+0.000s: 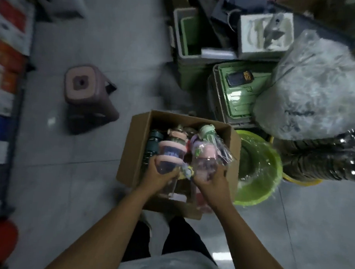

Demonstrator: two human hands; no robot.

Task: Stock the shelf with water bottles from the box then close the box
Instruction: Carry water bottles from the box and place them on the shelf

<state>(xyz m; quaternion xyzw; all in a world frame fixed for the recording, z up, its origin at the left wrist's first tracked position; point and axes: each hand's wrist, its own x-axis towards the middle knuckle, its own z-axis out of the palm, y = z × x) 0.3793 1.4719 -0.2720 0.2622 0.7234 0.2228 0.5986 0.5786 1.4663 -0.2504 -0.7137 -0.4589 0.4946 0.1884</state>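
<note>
Over the open cardboard box on the floor, the left hand grips a purple bottle with pink bands, and the right hand grips a plastic-wrapped pink bottle; the 2 are side by side. A dark green bottle lies inside the box. A pink stool stands left, and a green basin sits just right of the box.

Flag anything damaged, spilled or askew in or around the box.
Nothing looks spilled or damaged. The box sits open on the floor, its bottles piled at mixed angles. Over it, the left hand grips a purple bottle and the right hand a pink bottle. Blur hides finer detail.
</note>
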